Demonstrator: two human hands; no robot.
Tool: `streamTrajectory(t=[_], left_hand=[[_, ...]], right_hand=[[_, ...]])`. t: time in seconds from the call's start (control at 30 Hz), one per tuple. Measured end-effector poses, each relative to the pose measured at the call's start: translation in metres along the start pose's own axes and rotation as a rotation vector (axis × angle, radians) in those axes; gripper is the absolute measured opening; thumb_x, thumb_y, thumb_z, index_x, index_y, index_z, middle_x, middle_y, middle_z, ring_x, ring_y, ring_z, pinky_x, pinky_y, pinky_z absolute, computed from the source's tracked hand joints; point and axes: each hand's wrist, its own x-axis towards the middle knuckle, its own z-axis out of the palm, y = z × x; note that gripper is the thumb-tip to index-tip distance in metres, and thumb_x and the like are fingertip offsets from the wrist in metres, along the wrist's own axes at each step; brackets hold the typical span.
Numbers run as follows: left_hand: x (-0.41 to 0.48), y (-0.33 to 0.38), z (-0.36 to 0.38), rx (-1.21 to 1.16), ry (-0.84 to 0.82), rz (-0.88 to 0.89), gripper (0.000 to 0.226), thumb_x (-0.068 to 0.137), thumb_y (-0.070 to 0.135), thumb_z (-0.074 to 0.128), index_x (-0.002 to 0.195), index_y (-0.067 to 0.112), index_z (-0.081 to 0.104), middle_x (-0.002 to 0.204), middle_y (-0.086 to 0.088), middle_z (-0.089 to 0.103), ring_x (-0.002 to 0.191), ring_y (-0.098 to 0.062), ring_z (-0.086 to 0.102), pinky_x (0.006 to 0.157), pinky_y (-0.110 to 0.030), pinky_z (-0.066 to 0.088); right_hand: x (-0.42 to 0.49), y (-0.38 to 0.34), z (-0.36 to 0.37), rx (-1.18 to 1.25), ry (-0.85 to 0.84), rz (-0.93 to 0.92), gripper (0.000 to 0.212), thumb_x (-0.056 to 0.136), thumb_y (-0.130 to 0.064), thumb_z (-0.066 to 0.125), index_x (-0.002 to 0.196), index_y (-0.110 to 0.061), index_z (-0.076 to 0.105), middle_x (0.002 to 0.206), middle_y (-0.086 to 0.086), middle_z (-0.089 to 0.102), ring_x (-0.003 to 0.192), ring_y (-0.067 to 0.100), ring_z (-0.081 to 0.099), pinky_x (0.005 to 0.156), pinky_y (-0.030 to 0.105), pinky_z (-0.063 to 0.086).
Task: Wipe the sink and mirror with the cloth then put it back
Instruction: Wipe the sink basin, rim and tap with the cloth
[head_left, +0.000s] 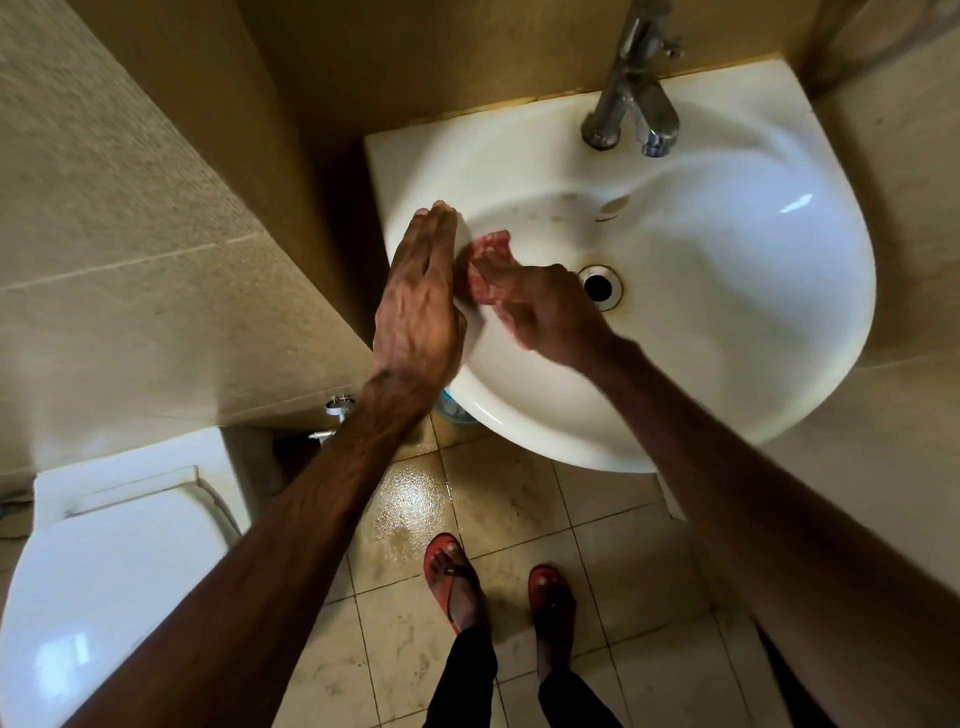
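Left of drain (599, 287): my right hand (540, 309) grips crumpled pink cloth (491, 247) against glossy white ceramic sink (727, 322); my left hand (421, 301) flat, fingers straight, on rim.

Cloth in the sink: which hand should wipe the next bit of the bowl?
The right hand. It holds the pink cloth against the inside of the sink, close to the drain. The left hand lies flat on the sink's left rim with nothing in it.
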Motion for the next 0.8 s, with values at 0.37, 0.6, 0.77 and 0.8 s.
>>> streamTrajectory(t=[0.37,0.6,0.77,0.8], left_hand=[[-0.002,-0.001,-0.002,0.048,-0.030,-0.028,0.087,0.069,-0.022,0.029,0.152,0.004,0.033,0.160,-0.011,0.033,0.152,-0.023,0.022,0.123,-0.036,0.025],[-0.005,0.000,-0.005,0.059,-0.039,-0.036,0.084,0.071,-0.021,0.031,0.151,0.006,0.036,0.159,-0.010,0.035,0.151,-0.023,0.024,0.123,-0.036,0.025],[-0.006,0.001,-0.005,0.095,-0.032,-0.051,0.083,0.072,-0.022,0.033,0.149,0.007,0.040,0.158,-0.008,0.036,0.151,-0.022,0.026,0.122,-0.035,0.027],[-0.007,0.002,-0.005,0.105,-0.031,-0.054,0.082,0.072,-0.021,0.032,0.149,0.007,0.040,0.158,-0.008,0.036,0.151,-0.022,0.025,0.123,-0.035,0.027]], right_hand=[[-0.058,-0.002,-0.029,0.107,-0.455,0.174,0.053,0.094,-0.024,0.065,0.143,-0.040,0.055,0.127,0.004,0.073,0.092,0.019,0.073,0.091,0.038,0.058],[-0.136,-0.022,-0.044,0.449,-0.393,-0.008,0.052,0.100,-0.041,0.061,0.149,-0.023,0.052,0.159,-0.006,0.044,0.151,0.002,0.031,0.127,0.035,0.028],[-0.159,-0.024,-0.023,0.136,-0.063,-0.209,0.042,0.100,-0.025,0.064,0.140,-0.017,0.063,0.153,0.000,0.053,0.145,0.008,0.044,0.124,0.031,0.032],[-0.161,-0.024,-0.020,0.070,-0.049,-0.213,0.049,0.100,-0.029,0.062,0.146,-0.016,0.056,0.157,0.001,0.048,0.147,0.011,0.042,0.124,0.030,0.030]])
